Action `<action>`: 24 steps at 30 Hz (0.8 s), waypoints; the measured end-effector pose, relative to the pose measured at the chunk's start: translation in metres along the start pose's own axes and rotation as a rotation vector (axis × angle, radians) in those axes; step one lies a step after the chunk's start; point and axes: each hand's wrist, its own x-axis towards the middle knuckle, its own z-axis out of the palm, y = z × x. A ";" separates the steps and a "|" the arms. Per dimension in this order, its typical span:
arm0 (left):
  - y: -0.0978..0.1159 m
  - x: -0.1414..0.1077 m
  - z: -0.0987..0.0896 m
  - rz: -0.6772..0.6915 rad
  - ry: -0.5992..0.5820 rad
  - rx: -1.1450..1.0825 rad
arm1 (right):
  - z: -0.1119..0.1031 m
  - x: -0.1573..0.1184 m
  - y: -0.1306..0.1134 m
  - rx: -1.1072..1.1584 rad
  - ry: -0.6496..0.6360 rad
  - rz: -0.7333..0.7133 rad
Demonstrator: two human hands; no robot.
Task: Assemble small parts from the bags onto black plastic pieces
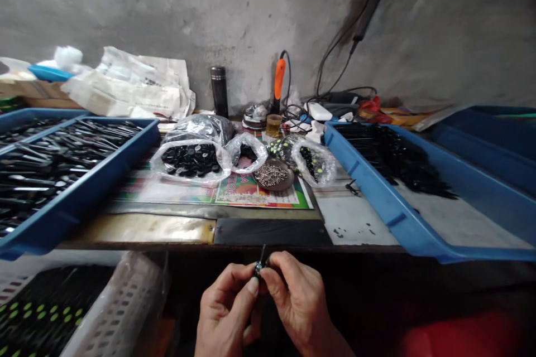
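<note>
Black part (260, 269), small, with a thin spike pointing up, was held between the 2 hands, below the near edge of the counter (355, 217). Its exact form was partly hidden by the fingers. Left hand (226, 307) was narrowly closed, its thumb and fingers pinching the lower side of the part. Right hand (297, 301) was also narrowly closed, gripping the part from the other side. The 2 hands met at the part.

Left of the hands, a white plastic basket (125, 307) held black pieces with green dots (39, 312). On the counter to the left, a blue tray (104, 195) held long black-and-steel pieces (62, 159). To the right, a 2nd blue tray (389, 212) held a heap of thin black pieces (389, 159).

Between the trays lay clear plastic bags, the largest of black buttons (192, 159), and a dark dish (285, 185) of small steel pieces (270, 175). These sat on a printed sheet (176, 189).

Further back stood a black flask (219, 91), an orange-handled tool (279, 78) and a small glass of amber liquid (273, 125). Crumpled papers (134, 86) lay back left, against a concrete wall (251, 11). Black cables (335, 67) hung down that wall at right.
</note>
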 end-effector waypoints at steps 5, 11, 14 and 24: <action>0.002 -0.002 -0.001 -0.003 0.018 0.007 | -0.007 -0.004 -0.005 0.182 -0.031 0.189; 0.001 -0.005 0.000 0.016 -0.033 0.037 | -0.002 -0.002 -0.009 0.266 -0.129 0.275; 0.002 -0.006 0.000 -0.009 0.001 0.030 | -0.003 0.001 -0.007 0.272 -0.095 0.349; 0.004 -0.008 0.000 0.004 -0.006 0.056 | -0.005 0.000 -0.012 0.259 -0.110 0.352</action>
